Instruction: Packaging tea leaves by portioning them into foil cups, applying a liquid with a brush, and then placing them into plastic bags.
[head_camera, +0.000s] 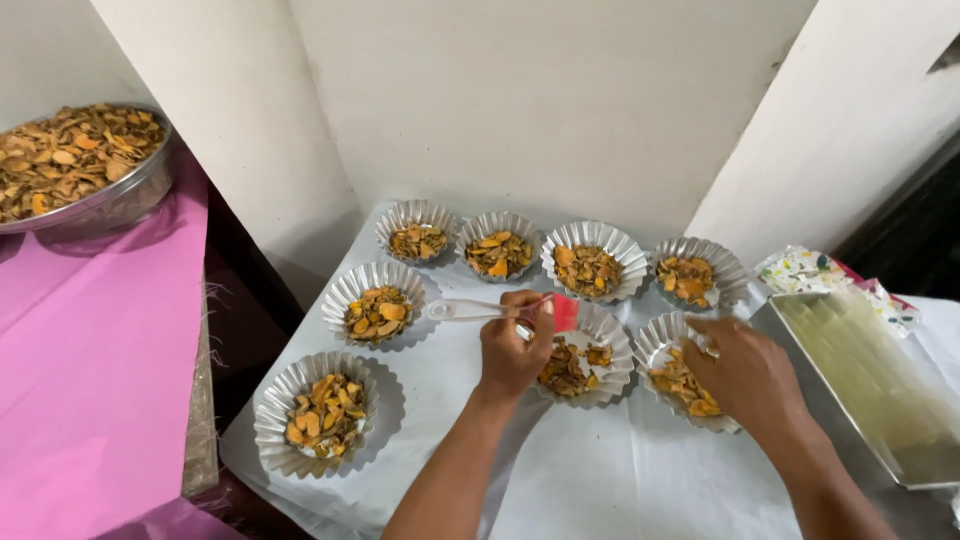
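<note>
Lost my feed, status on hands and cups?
Left hand grips red-tipped brush over centre cup. Right hand on next cup. Nothing blocking.
</note>
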